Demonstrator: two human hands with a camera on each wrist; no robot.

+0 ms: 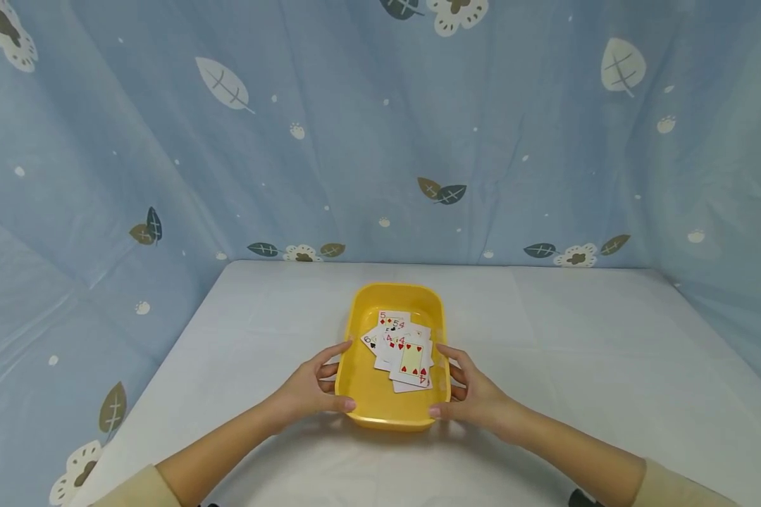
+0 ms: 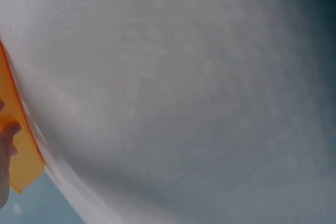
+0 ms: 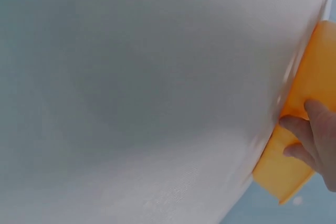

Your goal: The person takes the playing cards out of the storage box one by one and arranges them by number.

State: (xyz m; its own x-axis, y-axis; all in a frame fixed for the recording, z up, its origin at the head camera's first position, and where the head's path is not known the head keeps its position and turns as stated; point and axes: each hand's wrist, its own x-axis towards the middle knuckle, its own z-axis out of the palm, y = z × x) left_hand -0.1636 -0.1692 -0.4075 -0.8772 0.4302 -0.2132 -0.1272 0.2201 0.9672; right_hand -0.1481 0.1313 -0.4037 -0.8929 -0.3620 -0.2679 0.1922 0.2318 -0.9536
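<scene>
A shallow yellow plastic tray (image 1: 363,394) sits near the front middle of the white cloth-covered counter (image 1: 577,338), holding a loose heap of playing cards (image 1: 402,348) lying face up toward its right side. The left hand (image 1: 311,387) grips the tray's left wall and the right hand (image 1: 475,394) grips its right wall, thumbs at the near corners, fingers curled along the sides. A blue leaf-patterned cloth (image 1: 355,141) hangs behind

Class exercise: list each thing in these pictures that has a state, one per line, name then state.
Yellow plastic tray: upright on the table, gripped at both sides.
Playing cards: face up, loosely overlapped inside the tray.
Left hand: holds the tray's left rim.
Right hand: holds the tray's right rim.
</scene>
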